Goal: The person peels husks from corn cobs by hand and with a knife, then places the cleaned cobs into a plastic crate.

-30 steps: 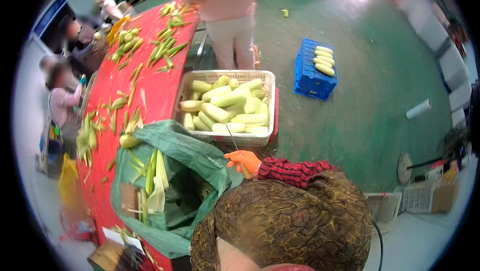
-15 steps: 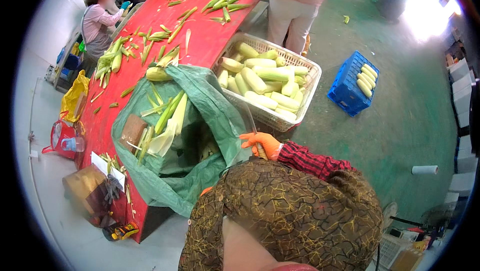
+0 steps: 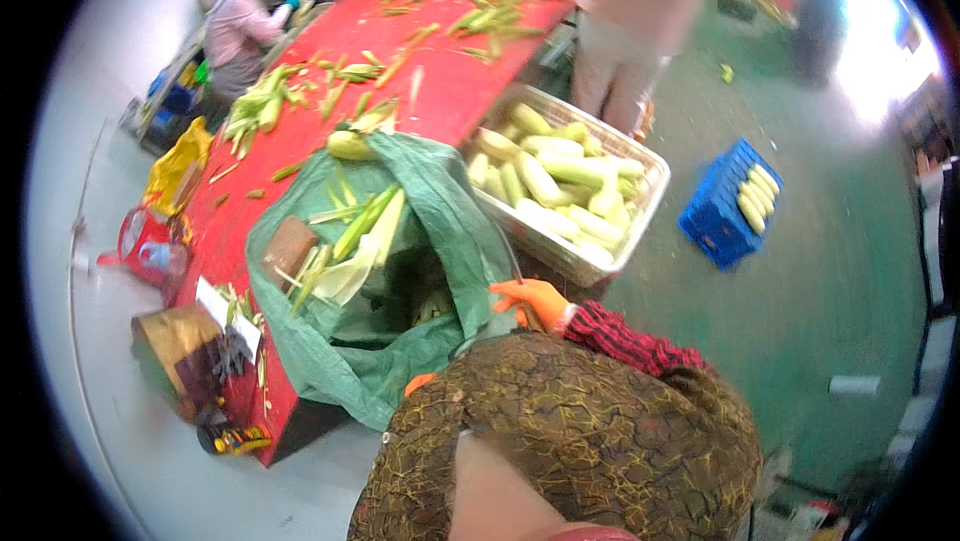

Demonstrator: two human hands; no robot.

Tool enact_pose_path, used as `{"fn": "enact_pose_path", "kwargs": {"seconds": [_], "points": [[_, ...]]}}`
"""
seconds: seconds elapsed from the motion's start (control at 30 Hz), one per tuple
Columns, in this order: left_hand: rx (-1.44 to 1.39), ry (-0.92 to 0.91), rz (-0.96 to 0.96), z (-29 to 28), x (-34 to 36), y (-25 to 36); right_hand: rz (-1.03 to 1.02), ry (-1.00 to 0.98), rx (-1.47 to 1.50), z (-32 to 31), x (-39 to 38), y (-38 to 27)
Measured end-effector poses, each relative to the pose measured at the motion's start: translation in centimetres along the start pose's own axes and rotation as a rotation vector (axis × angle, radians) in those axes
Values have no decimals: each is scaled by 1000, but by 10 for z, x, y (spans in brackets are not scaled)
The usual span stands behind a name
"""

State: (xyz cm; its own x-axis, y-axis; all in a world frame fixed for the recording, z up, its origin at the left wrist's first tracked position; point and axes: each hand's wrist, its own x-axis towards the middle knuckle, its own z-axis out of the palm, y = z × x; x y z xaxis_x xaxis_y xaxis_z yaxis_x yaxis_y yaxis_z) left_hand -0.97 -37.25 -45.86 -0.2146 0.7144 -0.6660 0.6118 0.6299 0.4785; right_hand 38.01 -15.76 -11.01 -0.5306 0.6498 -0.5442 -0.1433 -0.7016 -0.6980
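My right hand point(image 3: 535, 303), in an orange glove, is closed round the handle of a knife point(image 3: 517, 263) whose thin blade points up beside the sack. Only a scrap of orange glove shows of my left hand point(image 3: 420, 382), at the near rim of the green sack point(image 3: 465, 241); its fingers are hidden. The sack gapes at the table's end, with pale green corn husks point(image 3: 370, 231) and a brown block point(image 3: 290, 246) on its far left side. One corn ear point(image 3: 350, 146) lies at its far rim. Right of the sack, a white basket point(image 3: 640, 226) holds many corn ears.
Husk scraps point(image 3: 262, 106) litter the red table point(image 3: 440, 91). A blue crate point(image 3: 715, 211) with several pale ears stands on the green floor to the right. One person point(image 3: 630, 41) stands beyond the basket; another point(image 3: 245, 31) works at the far left. A cardboard box point(image 3: 175, 351) sits near left.
The whole scene has shifted slightly right and down in view, with some blur. My right hand still holds the knife by the sack; nothing has been taken or let go.
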Motion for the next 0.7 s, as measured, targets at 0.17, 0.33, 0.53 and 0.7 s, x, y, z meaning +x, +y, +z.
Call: {"fn": "enact_pose_path", "kwargs": {"seconds": [0.17,0.33,0.53,0.7], "points": [[13,13,-12,13,-4,-6,-117,-70,-65,-21,10,15],[-4,29,-66,31,-20,-15,45,-68,-33,-3,5,-2],[11,61,-80,42,-22,2,76,-37,-69,-1,10,-2],[-4,111,-114,51,-30,1,80,-71,-66,2,10,0]]}}
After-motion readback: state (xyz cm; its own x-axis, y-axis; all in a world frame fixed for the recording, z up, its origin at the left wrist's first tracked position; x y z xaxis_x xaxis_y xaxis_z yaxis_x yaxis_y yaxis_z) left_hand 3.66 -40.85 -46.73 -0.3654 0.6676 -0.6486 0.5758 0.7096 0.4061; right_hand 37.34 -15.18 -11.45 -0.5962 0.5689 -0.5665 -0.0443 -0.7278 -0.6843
